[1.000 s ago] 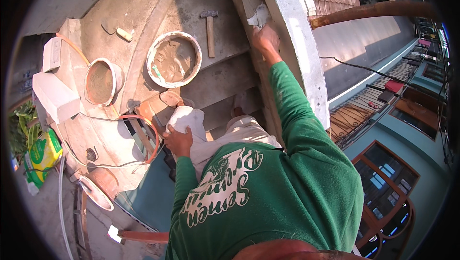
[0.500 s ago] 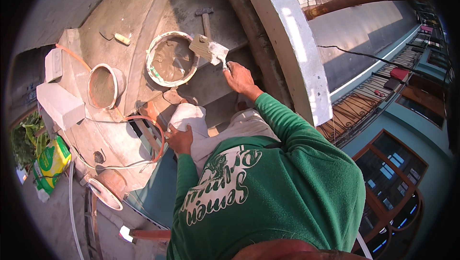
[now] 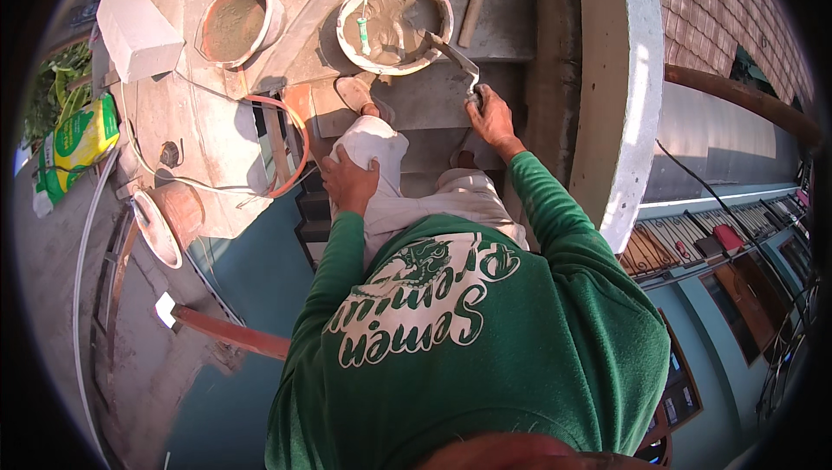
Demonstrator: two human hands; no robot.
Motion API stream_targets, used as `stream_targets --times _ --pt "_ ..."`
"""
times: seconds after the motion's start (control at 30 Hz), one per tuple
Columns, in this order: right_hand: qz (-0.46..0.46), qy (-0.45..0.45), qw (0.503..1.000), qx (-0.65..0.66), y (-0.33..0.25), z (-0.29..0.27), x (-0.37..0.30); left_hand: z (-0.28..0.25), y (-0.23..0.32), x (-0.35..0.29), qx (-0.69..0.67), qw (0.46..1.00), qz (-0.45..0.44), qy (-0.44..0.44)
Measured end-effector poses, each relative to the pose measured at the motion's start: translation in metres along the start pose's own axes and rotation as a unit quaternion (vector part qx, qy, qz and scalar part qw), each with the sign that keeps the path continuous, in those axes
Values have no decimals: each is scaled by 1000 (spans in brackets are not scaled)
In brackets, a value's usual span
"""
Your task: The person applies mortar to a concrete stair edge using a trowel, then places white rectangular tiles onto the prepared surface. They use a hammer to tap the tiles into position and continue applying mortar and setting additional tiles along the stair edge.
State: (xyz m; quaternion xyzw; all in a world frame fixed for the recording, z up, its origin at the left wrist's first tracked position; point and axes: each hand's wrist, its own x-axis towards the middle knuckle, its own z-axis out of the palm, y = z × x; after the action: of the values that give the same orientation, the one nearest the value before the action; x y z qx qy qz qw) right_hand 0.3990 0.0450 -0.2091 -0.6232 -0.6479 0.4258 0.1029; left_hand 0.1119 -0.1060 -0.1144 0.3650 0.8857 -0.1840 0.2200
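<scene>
My right hand (image 3: 494, 116) is closed round the handle of a trowel (image 3: 454, 56). The blade is turned nearly edge-on, its tip at the right rim of a round whitish bucket (image 3: 401, 70). Wet grey mortar (image 3: 400, 12) lies in that bucket, with smooth ridges on its surface. My left hand (image 3: 350, 179) rests on my left knee, fingers spread over the pale trousers and holding nothing. Just right of the bucket lies a hammer (image 3: 474, 7) with a wooden handle.
A second bucket (image 3: 270, 18) and a pale block (image 3: 139, 34) stand at upper left. Below them are an orange hose (image 3: 302, 139), a tipped bucket (image 3: 159, 232) and a yellow-green sack (image 3: 76, 149). Dark steps (image 3: 314, 206) drop beside my left leg; a concrete wall (image 3: 617, 97) runs along the right.
My right hand has turned the trowel from flat to nearly edge-on, bringing its tip to the bucket's rim. The whole view has shifted and rotated. My left hand stays on the knee.
</scene>
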Motion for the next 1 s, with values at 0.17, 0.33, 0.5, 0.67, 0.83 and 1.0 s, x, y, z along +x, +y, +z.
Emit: stream_targets --times 0.17,0.33,0.5,0.67,0.83,1.0 --pt "-50 111 991 -60 -8 14 32 19 -19 -2 -8 1000 1 15" --pt "-62 133 978 -147 45 32 43 19 -13 -7 -8 1000 21 14" --pt "0 111 983 -147 70 22 -22 11 -11 -2 -12 1000 15 7" --pt "98 53 992 -59 74 -16 -96 5 8 14 37 993 78 84" --pt "56 89 993 50 63 -53 -136 7 18 43 13 995 85 44" --pt "61 84 987 125 43 -93 -173 -2 29 43 72 988 128 37"
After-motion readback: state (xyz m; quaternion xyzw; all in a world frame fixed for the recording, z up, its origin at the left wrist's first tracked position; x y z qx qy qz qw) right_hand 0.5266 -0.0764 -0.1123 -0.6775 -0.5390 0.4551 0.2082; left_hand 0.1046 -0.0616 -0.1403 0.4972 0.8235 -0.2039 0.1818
